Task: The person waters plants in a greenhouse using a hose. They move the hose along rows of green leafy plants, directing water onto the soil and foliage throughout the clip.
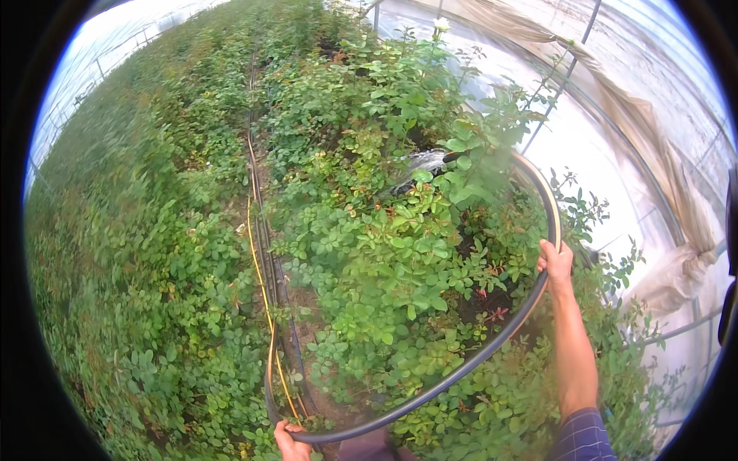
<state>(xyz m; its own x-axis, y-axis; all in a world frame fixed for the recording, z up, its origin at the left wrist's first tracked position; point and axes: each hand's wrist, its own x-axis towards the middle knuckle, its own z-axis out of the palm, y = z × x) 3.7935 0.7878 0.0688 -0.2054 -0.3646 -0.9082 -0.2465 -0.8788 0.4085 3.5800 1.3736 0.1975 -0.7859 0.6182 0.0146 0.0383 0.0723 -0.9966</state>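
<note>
A thick black hose with a yellow stripe [444, 387] curves in a wide arc over the rose bushes [369, 299]. My right hand [558, 264] is closed around its upper part at the right. At the bottom, my left hand [292, 442] grips the hose low down, near the path. Water [425, 160] pours from the hose's far end, bent back to the left among the leaves. The end itself is partly hidden by foliage. From my left hand the hose runs back up along the narrow path.
Several hoses or pipes [266, 271] lie along the soil path [302, 305] between dense plant rows. Plastic greenhouse sheeting [582, 150], metal poles and a bunched beige cover [674, 276] stand on the right. A white rose [441, 24] rises at the top.
</note>
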